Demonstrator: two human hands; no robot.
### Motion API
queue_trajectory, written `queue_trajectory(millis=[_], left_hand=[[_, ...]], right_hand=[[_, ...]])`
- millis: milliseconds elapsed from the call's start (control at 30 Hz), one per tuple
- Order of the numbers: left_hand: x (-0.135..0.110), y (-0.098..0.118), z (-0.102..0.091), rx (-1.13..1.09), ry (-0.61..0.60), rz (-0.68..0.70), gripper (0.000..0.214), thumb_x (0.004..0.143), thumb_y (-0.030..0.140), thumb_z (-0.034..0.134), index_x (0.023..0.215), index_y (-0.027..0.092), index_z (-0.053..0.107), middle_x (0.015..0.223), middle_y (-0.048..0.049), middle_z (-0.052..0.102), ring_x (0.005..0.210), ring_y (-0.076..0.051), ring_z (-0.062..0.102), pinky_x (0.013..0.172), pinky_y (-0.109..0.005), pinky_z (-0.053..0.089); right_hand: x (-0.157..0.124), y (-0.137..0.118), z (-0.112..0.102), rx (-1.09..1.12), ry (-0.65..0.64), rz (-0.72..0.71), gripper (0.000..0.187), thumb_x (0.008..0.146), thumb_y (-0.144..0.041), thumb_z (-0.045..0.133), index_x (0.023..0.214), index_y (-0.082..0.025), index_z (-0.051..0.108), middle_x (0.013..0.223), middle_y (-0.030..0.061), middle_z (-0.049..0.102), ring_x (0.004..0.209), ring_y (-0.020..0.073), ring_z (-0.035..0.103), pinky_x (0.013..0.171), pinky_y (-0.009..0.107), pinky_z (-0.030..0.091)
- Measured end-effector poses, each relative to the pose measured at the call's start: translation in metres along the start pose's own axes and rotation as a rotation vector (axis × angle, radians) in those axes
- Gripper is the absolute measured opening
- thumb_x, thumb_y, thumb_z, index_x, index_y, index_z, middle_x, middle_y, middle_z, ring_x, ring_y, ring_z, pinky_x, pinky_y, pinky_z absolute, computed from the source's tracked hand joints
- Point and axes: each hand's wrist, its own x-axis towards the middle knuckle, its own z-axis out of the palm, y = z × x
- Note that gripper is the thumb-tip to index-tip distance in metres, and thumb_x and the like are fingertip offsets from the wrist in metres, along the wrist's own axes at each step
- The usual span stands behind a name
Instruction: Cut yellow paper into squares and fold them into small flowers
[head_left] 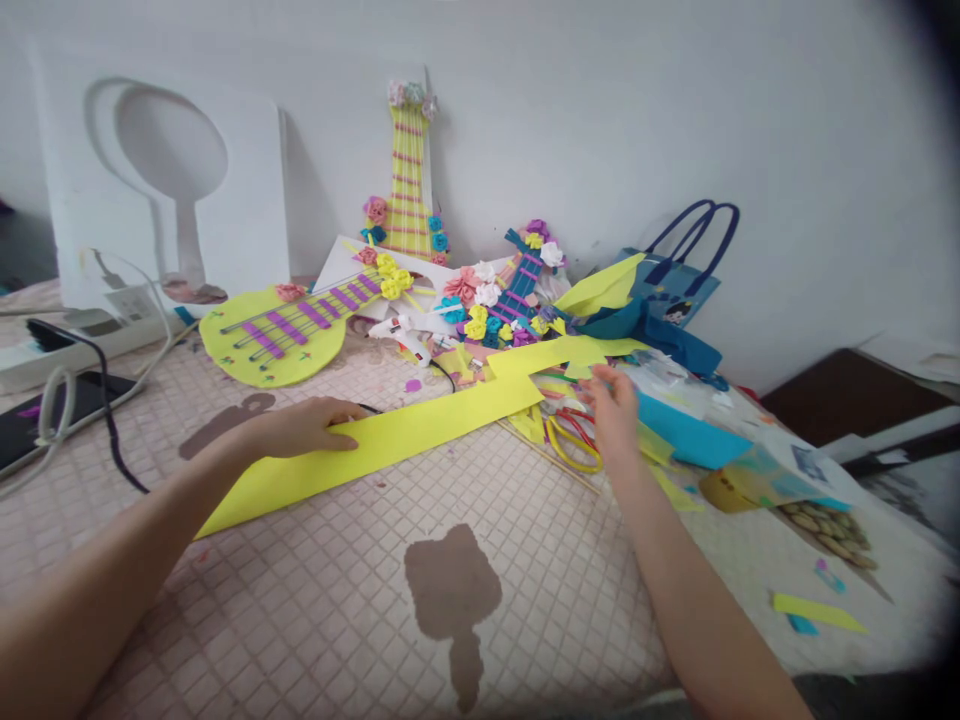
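A craft corner, probably in a home: a cloth-covered table [337, 590] against a plain white wall [570, 110] carries a glue gun [403, 340], scissors [582, 466], paper scraps [817, 612] and flower-trimmed model guitars [319, 357].

At ten o'clock a white board [251, 215] with a rounded cut-out stands against the wall [600, 120]. At eleven is an upright yellow guitar shape [407, 185], strung and edged with flowers. At nine lies a rounded yellow body [300, 343] with purple bars. A blue bag [694, 285] sits between two and three; at six, a brown patch [454, 585] marks the tablecloth [330, 600].
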Motion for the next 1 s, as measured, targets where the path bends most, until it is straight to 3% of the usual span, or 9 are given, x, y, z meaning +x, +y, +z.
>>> queue_trajectory(millis=[167,267,433,567,633,800,933,1000], left_hand=[[0.004,0.007,0.004,-0.044,0.119,-0.028,0.045,0.075,0.048,0.052,0.105,0.015,0.059,0.083,-0.0047,0.065,0.074,-0.019,0.058,0.063,-0.025,0.041],[0.005,0.008,0.005,-0.123,0.126,-0.007,0.039,0.076,0.047,0.052,0.094,0.014,0.060,0.075,-0.0035,0.062,0.068,-0.016,0.055,0.060,-0.024,0.039],[-0.003,0.013,0.001,-0.396,-0.083,0.162,0.032,0.080,0.043,0.054,0.096,0.017,0.059,0.084,-0.0023,0.061,0.073,-0.014,0.053,0.064,-0.022,0.040],[-0.008,0.020,-0.001,-0.555,-0.246,0.245,0.027,0.080,0.041,0.057,0.092,0.017,0.058,0.079,-0.0001,0.056,0.069,-0.011,0.049,0.062,-0.020,0.039],[-0.009,0.022,-0.001,-0.576,-0.274,0.255,0.026,0.079,0.041,0.058,0.089,0.017,0.057,0.077,0.0003,0.055,0.066,-0.010,0.048,0.060,-0.020,0.038],[-0.008,0.020,0.001,-0.548,-0.255,0.223,0.030,0.076,0.043,0.060,0.090,0.016,0.059,0.077,-0.0009,0.058,0.066,-0.012,0.050,0.060,-0.022,0.039],[-0.009,0.020,0.002,-0.474,-0.202,0.174,0.029,0.072,0.042,0.063,0.084,0.016,0.060,0.074,-0.0007,0.059,0.065,-0.012,0.051,0.060,-0.023,0.039],[-0.009,0.021,0.002,-0.436,-0.177,0.163,0.027,0.070,0.041,0.063,0.081,0.016,0.060,0.071,0.0001,0.057,0.064,-0.012,0.049,0.059,-0.022,0.038]], right_hand=[[-0.033,-0.017,0.034,-0.176,-0.364,-0.204,0.022,0.075,-0.027,0.059,0.096,-0.020,0.062,0.102,0.0075,0.063,0.098,0.0233,0.058,0.090,0.044,0.046],[-0.048,-0.024,0.046,-0.244,-0.507,-0.306,0.024,0.075,-0.021,0.058,0.098,-0.021,0.063,0.107,0.0075,0.062,0.107,0.0241,0.053,0.100,0.045,0.037],[-0.055,-0.031,0.047,-0.532,-0.666,-0.575,0.040,0.085,-0.021,0.046,0.125,-0.021,0.048,0.127,0.0096,0.051,0.123,0.0231,0.042,0.106,0.044,0.032],[-0.056,-0.033,0.044,-0.633,-0.816,-0.649,0.052,0.087,-0.029,0.048,0.137,-0.023,0.034,0.141,0.0091,0.039,0.134,0.0245,0.028,0.110,0.047,0.024],[-0.057,-0.033,0.044,-0.662,-0.866,-0.624,0.052,0.087,-0.031,0.048,0.137,-0.022,0.035,0.139,0.0105,0.042,0.134,0.0258,0.027,0.108,0.048,0.026],[-0.057,-0.033,0.046,-0.645,-0.924,-0.616,0.028,0.086,-0.028,0.050,0.113,-0.022,0.056,0.111,0.0092,0.058,0.113,0.0253,0.046,0.099,0.047,0.036],[-0.057,-0.037,0.047,-0.607,-0.886,-0.622,0.008,0.086,-0.023,0.051,0.089,-0.022,0.059,0.092,0.0057,0.060,0.098,0.0233,0.050,0.089,0.043,0.041],[-0.057,-0.038,0.047,-0.582,-0.852,-0.616,0.008,0.086,-0.020,0.050,0.083,-0.022,0.056,0.087,0.0050,0.059,0.092,0.0227,0.051,0.084,0.041,0.043]])
